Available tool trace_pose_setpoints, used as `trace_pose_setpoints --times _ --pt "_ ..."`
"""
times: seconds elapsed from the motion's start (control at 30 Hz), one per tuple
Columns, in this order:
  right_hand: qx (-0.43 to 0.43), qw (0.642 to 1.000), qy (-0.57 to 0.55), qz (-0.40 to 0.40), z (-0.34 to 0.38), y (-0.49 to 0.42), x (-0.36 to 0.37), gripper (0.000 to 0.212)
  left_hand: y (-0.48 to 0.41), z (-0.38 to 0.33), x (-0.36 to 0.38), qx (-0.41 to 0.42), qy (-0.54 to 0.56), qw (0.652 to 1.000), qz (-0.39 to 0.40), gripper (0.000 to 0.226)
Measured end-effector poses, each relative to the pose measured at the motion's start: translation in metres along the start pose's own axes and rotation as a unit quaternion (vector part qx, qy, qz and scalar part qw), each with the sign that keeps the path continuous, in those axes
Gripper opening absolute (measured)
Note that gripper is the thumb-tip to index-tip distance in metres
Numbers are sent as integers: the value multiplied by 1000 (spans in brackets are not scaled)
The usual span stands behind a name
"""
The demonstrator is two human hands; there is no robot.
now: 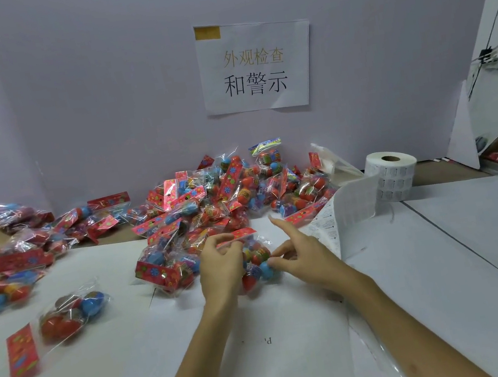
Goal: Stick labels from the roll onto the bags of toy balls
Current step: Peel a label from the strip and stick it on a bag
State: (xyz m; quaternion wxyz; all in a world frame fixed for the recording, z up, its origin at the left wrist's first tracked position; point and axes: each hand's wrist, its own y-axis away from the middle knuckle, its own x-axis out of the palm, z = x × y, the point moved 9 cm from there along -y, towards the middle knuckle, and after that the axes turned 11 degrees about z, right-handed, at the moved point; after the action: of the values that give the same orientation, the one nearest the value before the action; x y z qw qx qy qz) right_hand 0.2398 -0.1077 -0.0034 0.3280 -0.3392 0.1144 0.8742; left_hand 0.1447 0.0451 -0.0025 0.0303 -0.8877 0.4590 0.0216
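Bag (256, 254) of toy balls held in both hands, low over the white tabletop (447, 254).
Left hand (221, 267) curled round the bag's red header end, fingers closed on it. The right hand (304, 256) pinches the lower end at a blue ball, with the index finger raised straight and clear of the bag. Label roll (392, 175) stands upright at right rear — its strip (343, 215) trails loose toward the right hand. Pile of bags (225, 192) lies just behind the hands; scattered bags (72, 314) lie at left.

The wall sign (256, 65) reads 外观检查 和警示; print on the label strip (354, 201) seems too small.
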Motion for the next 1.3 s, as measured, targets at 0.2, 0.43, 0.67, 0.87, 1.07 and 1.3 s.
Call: trace_pose_setpoints --times 0.2,0.43,0.67,0.87,1.07,1.3 --pt "-36 997 -28 -69 7 1 -12 90 1 -6 5 23 41 999 16 15" --pt "-82 972 -135 -174 4 6 -41 85 4 -16 7 54 106 992 35 15" --pt "-104 944 -265 -167 7 8 -44 74 4 -4 20 -33 139 984 109 52" --pt "-99 944 -276 -150 14 10 -42 70 8 -3 38 -54 150 969 188 34" --pt "-77 952 -267 -127 12 9 -36 67 6 -2 35 -42 141 974 173 27" --pt "-64 949 -272 -144 8 9 -36 66 3 -3 34 -14 104 981 161 24"
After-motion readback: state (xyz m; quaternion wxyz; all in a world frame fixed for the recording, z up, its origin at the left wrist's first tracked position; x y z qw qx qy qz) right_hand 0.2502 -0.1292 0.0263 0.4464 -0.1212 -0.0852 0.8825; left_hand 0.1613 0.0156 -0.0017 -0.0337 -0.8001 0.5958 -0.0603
